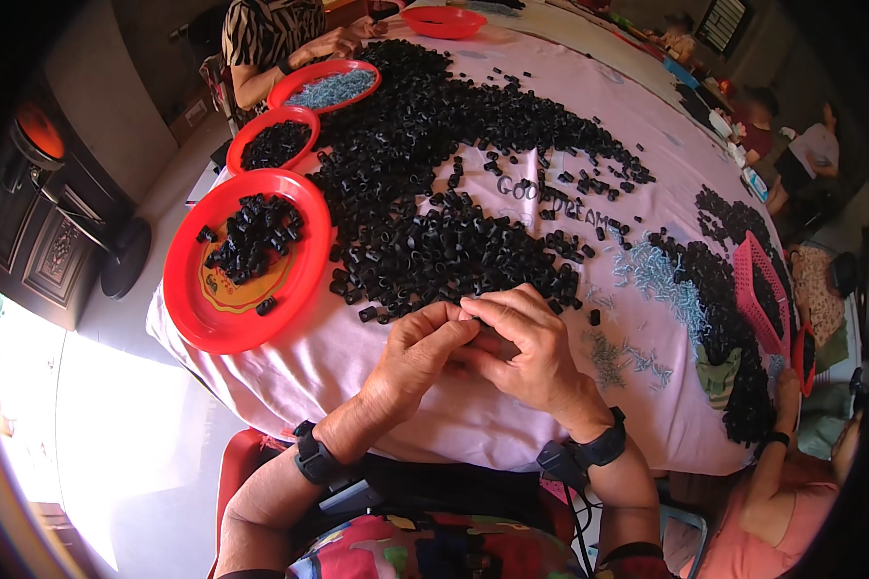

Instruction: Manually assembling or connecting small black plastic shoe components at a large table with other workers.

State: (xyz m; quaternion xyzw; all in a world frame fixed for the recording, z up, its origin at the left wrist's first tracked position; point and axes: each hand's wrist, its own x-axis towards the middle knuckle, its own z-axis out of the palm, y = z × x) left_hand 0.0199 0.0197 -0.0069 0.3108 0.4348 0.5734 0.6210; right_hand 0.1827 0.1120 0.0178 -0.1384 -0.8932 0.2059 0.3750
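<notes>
My left hand (413, 359) and my right hand (533, 355) meet at the fingertips over the near edge of the table. Both are closed, thumbs and forefingers pinched together. A sliver of something dark shows between them, too covered to make out. Just beyond my fingers spreads a big heap of small black tube-shaped pieces (425, 253). To the left, a red plate (185, 294) holds a smaller pile of black pieces (253, 234). Right of my right hand lie scattered small pale pins (605, 359), with a thicker patch of light blue pins (655, 275) farther off.
A pink cloth (512, 434) covers the table. Along its left side stand a red bowl of black pieces (278, 143) and a red bowl of blue pins (333, 89). A pink basket (761, 289) is at the right. Other people sit at the far left and right.
</notes>
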